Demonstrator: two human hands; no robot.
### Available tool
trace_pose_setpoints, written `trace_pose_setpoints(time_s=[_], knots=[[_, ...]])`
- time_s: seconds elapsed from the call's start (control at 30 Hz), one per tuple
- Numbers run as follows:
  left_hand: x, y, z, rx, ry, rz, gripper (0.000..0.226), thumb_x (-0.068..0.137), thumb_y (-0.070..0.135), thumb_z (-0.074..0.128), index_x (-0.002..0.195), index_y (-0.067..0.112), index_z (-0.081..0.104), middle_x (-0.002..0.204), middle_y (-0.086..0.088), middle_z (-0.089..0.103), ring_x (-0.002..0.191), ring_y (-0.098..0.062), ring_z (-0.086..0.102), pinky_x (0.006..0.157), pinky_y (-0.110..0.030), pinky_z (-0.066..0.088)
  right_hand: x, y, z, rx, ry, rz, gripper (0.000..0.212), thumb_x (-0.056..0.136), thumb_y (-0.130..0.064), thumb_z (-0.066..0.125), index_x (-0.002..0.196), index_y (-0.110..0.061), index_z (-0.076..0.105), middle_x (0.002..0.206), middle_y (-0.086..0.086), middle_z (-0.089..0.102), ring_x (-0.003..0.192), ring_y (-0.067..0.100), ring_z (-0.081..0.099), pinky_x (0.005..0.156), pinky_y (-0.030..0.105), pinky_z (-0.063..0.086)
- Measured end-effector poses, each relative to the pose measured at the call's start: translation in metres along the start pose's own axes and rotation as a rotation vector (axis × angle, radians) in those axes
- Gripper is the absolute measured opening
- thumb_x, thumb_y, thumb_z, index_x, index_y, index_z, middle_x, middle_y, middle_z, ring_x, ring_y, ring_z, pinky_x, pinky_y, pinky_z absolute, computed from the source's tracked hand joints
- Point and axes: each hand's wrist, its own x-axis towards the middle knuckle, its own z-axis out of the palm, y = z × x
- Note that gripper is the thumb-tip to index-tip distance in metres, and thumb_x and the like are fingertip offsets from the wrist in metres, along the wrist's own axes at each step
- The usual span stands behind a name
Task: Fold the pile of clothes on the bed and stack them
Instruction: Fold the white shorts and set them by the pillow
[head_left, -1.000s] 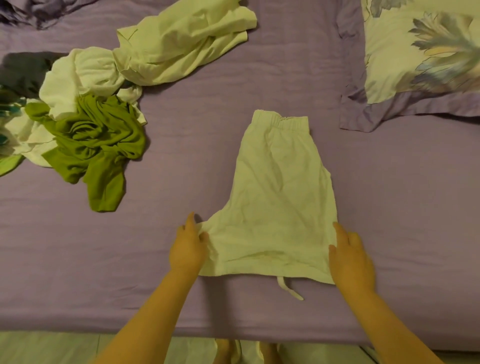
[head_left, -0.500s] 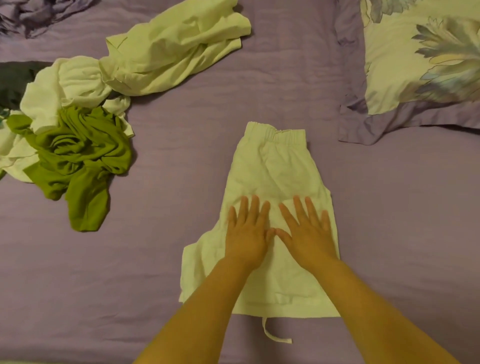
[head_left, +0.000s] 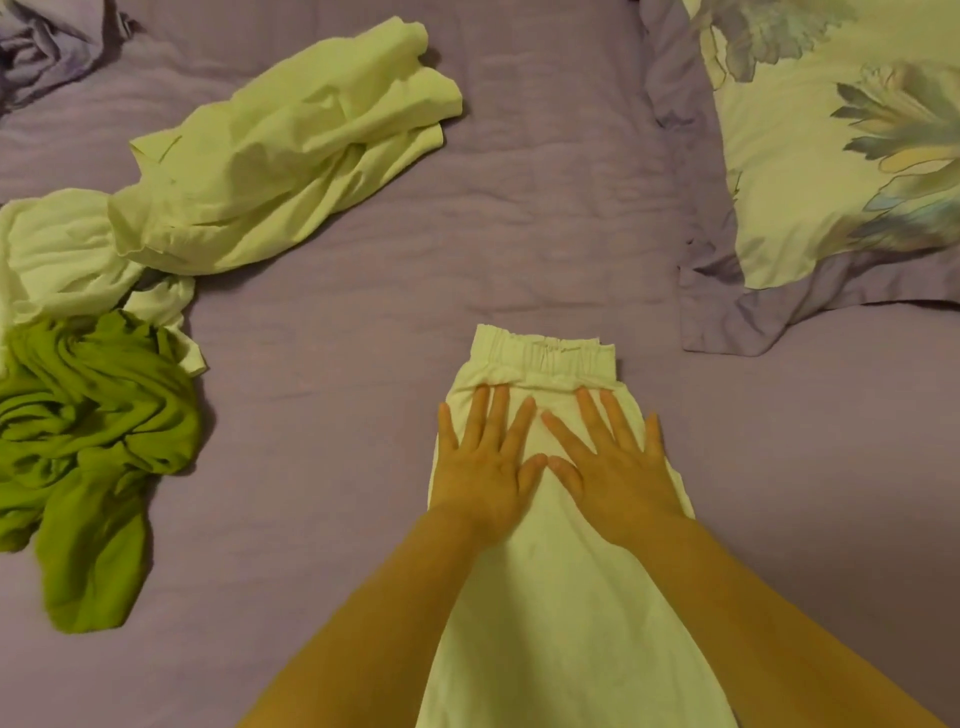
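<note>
Head view gives us a look straight down onto a purple bedsheet (head_left: 519, 218), with both of our bare forearms reaching forward from the bottom edge. Pale shorts (head_left: 566, 597) lie flat in front of us, folded lengthwise into a narrow shape, the gathered elastic waistband (head_left: 545, 356) at the far end and the rest running back toward us between our arms and off the bottom of the frame.

Our left hand (head_left: 485, 467) lies palm down on the upper part of the shorts, fingers straight and spread, their tips just short of the waistband. Our right hand (head_left: 618, 467) lies the same way just beside it — fingers extended and fanned out, pressing on the cloth. The two thumbs nearly meet in the middle; we cannot tell whether they touch. Neither hand curls round anything.

Well apart on the left sits the unfolded pile: a pale yellow-green garment (head_left: 291, 150) lies crumpled toward the top, overlapping a white garment (head_left: 62, 254) at the left edge, and nearer to us a bunched olive-green garment (head_left: 88, 452) trails one end down the sheet.

At the upper right rests a pillow (head_left: 810, 171) with a floral print and a purple border — its near corner close to the waistband but not touching. A rumpled bit of purple fabric (head_left: 47, 41) shows in the top left corner.
</note>
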Motion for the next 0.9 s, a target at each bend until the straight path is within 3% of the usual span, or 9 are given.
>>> trace_pose_setpoints(time_s=[0.1,0.17,0.23,0.3,0.43,0.53,0.63,0.7,0.9], knots=[[-0.001,0.0,-0.009,-0.044,-0.003,0.034,0.064,0.094,0.059,0.008,0.146,0.032,-0.018,0.155,-0.002,-0.024,0.142,-0.025,-0.025,0.113,-0.055,-0.014,0.003,0.0,-0.015,0.078,0.012,-0.032,0.059,0.091,-0.058,0.003,0.147,-0.04,0.001,0.158,-0.001,-0.011,0.145,0.025,-0.01,0.112,0.055,-0.008],[-0.001,-0.003,-0.027,-0.132,0.184,0.064,0.057,0.094,0.05,0.041,0.144,0.025,0.034,0.155,-0.009,0.023,0.142,-0.034,0.021,0.112,-0.054,0.018,0.008,0.002,-0.034,0.273,0.192,0.009,0.048,0.097,-0.044,0.028,0.141,-0.028,0.04,0.154,0.007,0.024,0.142,0.032,0.018,0.114,0.05,0.009],[0.007,-0.005,-0.043,-0.187,0.438,0.026,0.038,0.082,0.033,0.069,0.115,0.015,0.062,0.128,-0.014,0.055,0.113,-0.037,0.054,0.091,-0.047,0.044,0.019,0.005,-0.049,0.51,0.353,0.139,0.038,0.095,-0.021,0.049,0.133,-0.016,0.049,0.148,0.01,0.033,0.135,0.033,0.029,0.109,0.042,0.024],[0.024,-0.007,-0.061,-0.374,0.456,-0.19,0.05,0.08,0.029,0.072,0.124,0.013,0.055,0.132,-0.016,0.049,0.116,-0.036,0.05,0.09,-0.046,0.044,0.034,0.008,-0.059,0.723,0.301,0.251,0.056,0.093,-0.017,0.055,0.144,-0.015,0.032,0.154,0.008,0.019,0.14,0.027,0.019,0.11,0.035,0.022],[0.066,-0.015,-0.078,-0.763,0.077,-0.442,0.09,0.082,0.034,0.07,0.15,0.017,0.014,0.143,-0.012,0.041,0.131,-0.032,0.039,0.103,-0.043,0.037,0.059,0.018,-0.073,0.871,0.04,0.242,0.087,0.087,-0.018,0.065,0.151,-0.016,0.005,0.156,0.009,0.017,0.142,0.026,0.021,0.116,0.038,0.022],[0.076,-0.023,-0.089,-0.847,0.01,-0.423,0.09,0.081,0.024,0.072,0.15,0.021,0.014,0.145,-0.01,0.041,0.134,-0.032,0.037,0.108,-0.042,0.033,0.067,0.024,-0.083,0.885,0.007,0.249,0.085,0.083,-0.014,0.069,0.148,-0.013,0.015,0.148,0.009,0.034,0.133,0.026,0.037,0.107,0.035,0.035],[0.068,-0.026,-0.101,-0.846,0.036,-0.326,0.085,0.08,0.017,0.072,0.148,0.023,0.021,0.145,-0.005,0.041,0.135,-0.028,0.035,0.11,-0.043,0.03,0.058,0.024,-0.095,0.906,0.084,0.158,0.058,0.08,-0.008,0.069,0.132,-0.011,0.043,0.121,0.006,0.056,0.105,0.02,0.056,0.077,0.016,0.045],[0.055,-0.027,-0.112,-0.916,0.034,-0.243,0.085,0.08,0.012,0.071,0.148,0.021,0.021,0.148,-0.003,0.037,0.136,-0.024,0.034,0.107,-0.031,0.031,0.042,0.022,-0.105,0.934,0.126,0.092,0.047,0.079,-0.008,0.07,0.121,-0.013,0.05,0.107,0.0,0.057,0.084,0.006,0.053,0.06,0.004,0.039],[-0.013,-0.024,-0.147,-0.895,0.02,-0.058,0.085,0.081,0.024,0.074,0.148,0.027,0.022,0.148,0.002,0.038,0.134,-0.015,0.034,0.097,-0.018,0.028,-0.023,0.015,-0.125,1.007,0.138,0.033,0.042,0.08,-0.019,0.073,0.118,-0.022,0.054,0.097,-0.015,0.054,0.085,0.002,0.054,0.066,0.006,0.041]])
